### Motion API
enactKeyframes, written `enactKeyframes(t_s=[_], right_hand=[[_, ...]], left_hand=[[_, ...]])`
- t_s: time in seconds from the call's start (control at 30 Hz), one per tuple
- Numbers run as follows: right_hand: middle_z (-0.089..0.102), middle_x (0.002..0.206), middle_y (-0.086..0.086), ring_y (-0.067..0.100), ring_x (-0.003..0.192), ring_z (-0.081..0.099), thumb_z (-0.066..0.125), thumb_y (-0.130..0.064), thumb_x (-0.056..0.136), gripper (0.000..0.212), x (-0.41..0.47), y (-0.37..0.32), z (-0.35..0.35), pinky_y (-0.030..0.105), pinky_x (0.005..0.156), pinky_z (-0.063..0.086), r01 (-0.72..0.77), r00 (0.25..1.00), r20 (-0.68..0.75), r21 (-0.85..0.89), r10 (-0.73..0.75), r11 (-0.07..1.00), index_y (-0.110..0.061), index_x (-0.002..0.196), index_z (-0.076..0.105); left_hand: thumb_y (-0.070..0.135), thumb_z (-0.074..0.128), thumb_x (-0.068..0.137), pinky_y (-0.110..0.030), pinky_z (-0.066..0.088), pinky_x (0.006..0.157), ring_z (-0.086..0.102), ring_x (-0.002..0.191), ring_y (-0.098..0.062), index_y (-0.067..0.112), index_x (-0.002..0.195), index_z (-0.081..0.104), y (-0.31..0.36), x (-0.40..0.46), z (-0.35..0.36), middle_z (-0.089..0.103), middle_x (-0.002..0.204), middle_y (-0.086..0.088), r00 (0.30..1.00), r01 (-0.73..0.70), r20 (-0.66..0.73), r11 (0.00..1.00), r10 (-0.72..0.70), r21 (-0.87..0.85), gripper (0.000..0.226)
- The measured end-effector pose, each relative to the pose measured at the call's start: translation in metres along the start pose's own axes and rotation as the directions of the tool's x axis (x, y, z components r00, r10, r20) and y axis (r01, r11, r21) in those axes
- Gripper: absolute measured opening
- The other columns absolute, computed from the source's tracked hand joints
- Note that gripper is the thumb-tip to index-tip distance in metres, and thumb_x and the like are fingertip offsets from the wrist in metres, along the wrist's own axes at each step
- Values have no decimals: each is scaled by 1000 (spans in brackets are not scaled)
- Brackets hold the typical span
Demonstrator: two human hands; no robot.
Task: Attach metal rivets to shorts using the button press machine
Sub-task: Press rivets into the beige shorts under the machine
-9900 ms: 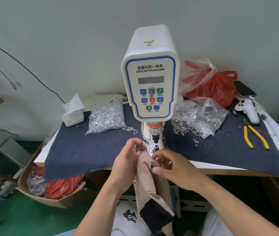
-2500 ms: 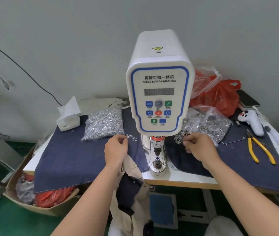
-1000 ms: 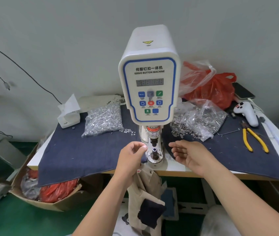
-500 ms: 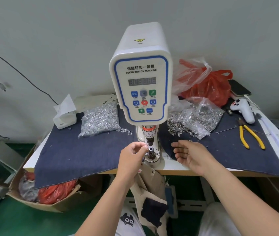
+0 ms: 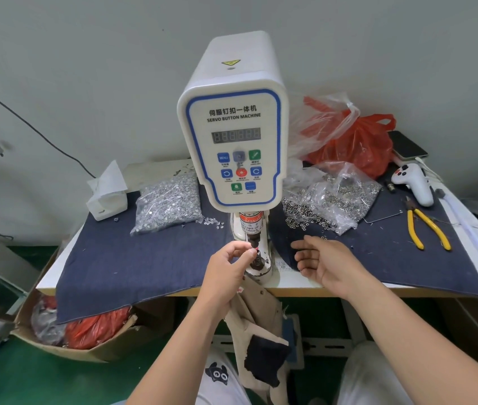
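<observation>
Sitting at nine o'clock of the button press machine [image 5: 233,135], a clear bag of silver rivets [image 5: 169,204] lies on the denim cloth [image 5: 144,264]. Left hand [image 5: 227,271] pinches its curled fingertips at the machine's lower die; whether they hold a rivet, I cannot tell. Tan shorts [image 5: 258,320] hang at six o'clock below it. Right hand [image 5: 324,263] hovers relaxed, fingers loose, at three o'clock.

Bare forearms, white cartoon-print shirt [image 5: 217,375]
</observation>
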State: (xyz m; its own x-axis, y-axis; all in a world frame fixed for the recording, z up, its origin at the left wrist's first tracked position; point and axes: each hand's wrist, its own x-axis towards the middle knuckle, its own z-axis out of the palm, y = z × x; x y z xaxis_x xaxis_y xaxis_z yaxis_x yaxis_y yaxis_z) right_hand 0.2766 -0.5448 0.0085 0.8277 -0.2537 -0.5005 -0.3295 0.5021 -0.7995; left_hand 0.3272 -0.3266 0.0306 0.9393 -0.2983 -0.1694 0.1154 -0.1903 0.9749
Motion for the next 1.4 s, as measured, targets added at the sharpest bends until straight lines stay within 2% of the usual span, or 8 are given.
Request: enactKeyframes(t_s=[0.3, 0.53, 0.63, 0.73, 0.93, 1.07, 1.23, 1.4], right_hand=[[69, 69, 11, 19, 52, 64, 52, -25, 107, 34, 3, 3, -5, 27, 46, 52, 5, 1000, 27, 26, -6, 1000, 2, 107, 72], [69, 69, 11, 19, 52, 63, 52, -26, 107, 35, 2, 2, -5, 28, 47, 52, 1, 999, 32, 33, -2, 999, 2, 107, 72], [68, 70, 11, 18, 53, 63, 53, -26, 106, 33, -2, 3, -3, 27, 48, 52, 32, 999, 35, -10, -32, 999, 1, 107, 72], [69, 74, 10, 18, 57, 62, 56, -21, 104, 24, -12, 6, 4, 27, 52, 51, 125, 992, 56, -180, -116, 976, -6, 104, 75], [76, 97, -14, 2, 81, 68, 65, -25, 97, 18, -48, 20, 25, 19, 76, 55, 458, 888, 362, -648, -283, 609, -39, 100, 75], [61, 116, -28, -5, 102, 59, 64, -33, 96, 40, -58, 31, 30, 13, 85, 47, 546, 828, 559, -791, -34, 276, -48, 133, 56], [66, 92, -15, 4, 87, 61, 67, -41, 93, 8, -58, 31, 32, 27, 77, 48, 534, 837, 548, -812, -10, 236, -35, 97, 65], [62, 78, -9, 9, 71, 54, 58, -39, 100, 14, -59, 16, 23, 38, 71, 46, 519, 846, 526, -775, -86, 360, -28, 92, 59]], left_hand=[[35, 71, 98, -15, 46, 47, 60, 73, 11, 43, 87, 71, -3, -1, 3, 72, 91, 16, 998, -67, -18, 997, 68, 47, 13], [34, 68, 98, -19, 46, 48, 61, 72, -2, 43, 103, 68, -5, 2, 1, 72, 90, 18, 1000, 25, -15, 1000, -24, 18, 10], [23, 61, 93, -25, 37, 44, 42, 48, -10, 24, 106, 71, -3, 2, -5, 59, 67, 5, 988, 153, -7, 978, -155, -143, 17], [23, 56, 86, -24, 30, 40, 30, 44, -15, 11, 101, 60, -2, -4, -19, 58, 79, -2, 985, 172, 86, 856, -149, -487, 20], [25, 49, 85, -27, 27, 46, 27, 49, -15, 13, 98, 52, 4, -19, -40, 56, 81, -4, 970, 238, 213, 599, -114, -764, 18], [25, 44, 87, -25, 26, 45, 20, 46, -13, 11, 96, 51, 11, -25, -49, 44, 80, -2, 948, 282, 318, 458, 2, -843, 18], [26, 43, 86, -24, 32, 39, 17, 44, -13, 11, 97, 52, 18, -25, -57, 40, 80, -1, 943, 265, 323, 405, 81, -875, 20], [32, 49, 85, -28, 24, 48, 29, 45, -13, 15, 91, 55, 18, -21, -79, 40, 73, 0, 982, 134, 187, 617, 22, -775, 20]])
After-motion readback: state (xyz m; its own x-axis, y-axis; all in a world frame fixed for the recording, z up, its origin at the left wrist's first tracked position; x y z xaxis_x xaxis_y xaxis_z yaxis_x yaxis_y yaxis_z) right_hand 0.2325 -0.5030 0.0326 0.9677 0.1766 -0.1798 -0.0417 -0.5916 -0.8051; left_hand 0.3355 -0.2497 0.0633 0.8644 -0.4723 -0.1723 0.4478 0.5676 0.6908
